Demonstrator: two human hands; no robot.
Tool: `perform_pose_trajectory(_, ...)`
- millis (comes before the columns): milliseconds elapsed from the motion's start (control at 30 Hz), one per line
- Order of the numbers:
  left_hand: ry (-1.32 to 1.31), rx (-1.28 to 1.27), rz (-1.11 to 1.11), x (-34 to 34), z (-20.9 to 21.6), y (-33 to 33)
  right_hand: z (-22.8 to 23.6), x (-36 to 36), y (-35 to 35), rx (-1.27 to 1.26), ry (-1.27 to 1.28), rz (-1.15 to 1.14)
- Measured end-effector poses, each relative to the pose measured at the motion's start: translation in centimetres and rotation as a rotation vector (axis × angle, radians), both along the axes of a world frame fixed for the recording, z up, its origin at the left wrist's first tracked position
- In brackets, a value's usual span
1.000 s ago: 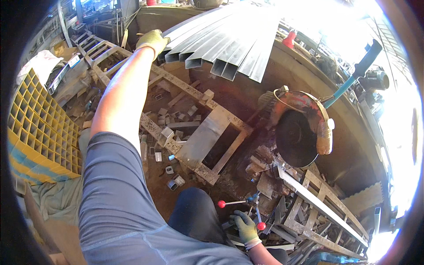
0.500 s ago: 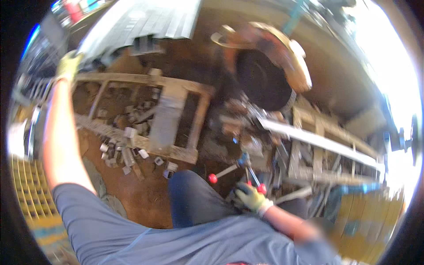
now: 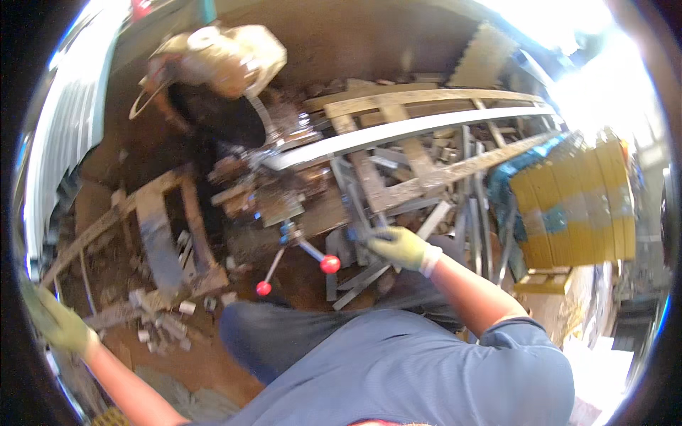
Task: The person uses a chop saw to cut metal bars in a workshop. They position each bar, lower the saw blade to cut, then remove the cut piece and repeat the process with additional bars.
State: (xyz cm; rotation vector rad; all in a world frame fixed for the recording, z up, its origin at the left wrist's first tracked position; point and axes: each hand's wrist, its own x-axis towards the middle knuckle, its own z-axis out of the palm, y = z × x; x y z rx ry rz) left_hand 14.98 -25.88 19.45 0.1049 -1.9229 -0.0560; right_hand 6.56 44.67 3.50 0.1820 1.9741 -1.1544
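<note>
My left hand, in a yellow-green work glove, is at the far left with its fingers stretched toward the ends of a stack of long silvery metal profiles. My right hand, gloved alike, hovers right of a vise handle with red ball knobs; its fingers are loosely bent, with nothing visible in them. Beyond the handle stands a cutting machine with a big dark disc and a pale guard. A long white metal bar runs from the machine's vise toward the right.
A wooden pallet with metal offcuts lies under the bar. Another wooden frame stands at left, short cut pieces scattered near it. Yellow-brown taped boxes are at the right. My knee is close to the handle.
The view has swung right, so the machine and metal stack sit further left. My right hand has left the red-knobbed handle and moved right. My left hand appears lower, beside the stack's end.
</note>
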Motion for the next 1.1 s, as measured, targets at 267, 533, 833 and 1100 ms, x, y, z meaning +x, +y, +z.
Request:
perform_pose_trajectory(267,-0.470,0.270,-0.571,3.3,-10.4,25.9,-8.2,-15.6,5.1,-0.725,0.147,-0.979)
perform_pose_trajectory(533,-0.732,0.219,-0.903,-4.0,-7.6,36.9,-14.0,-24.7,6.8,-1.031,0.014,-1.229)
perform_pose_trajectory(833,-0.721,-0.136,-0.751,-17.3,-13.5,47.0,-13.5,-25.7,8.3,-0.966,0.145,-1.266)
perform_pose_trajectory(1100,-0.943,-0.145,-0.489,-26.1,-16.0,53.0,-10.0,-24.6,11.9,-0.935,0.231,-1.295)
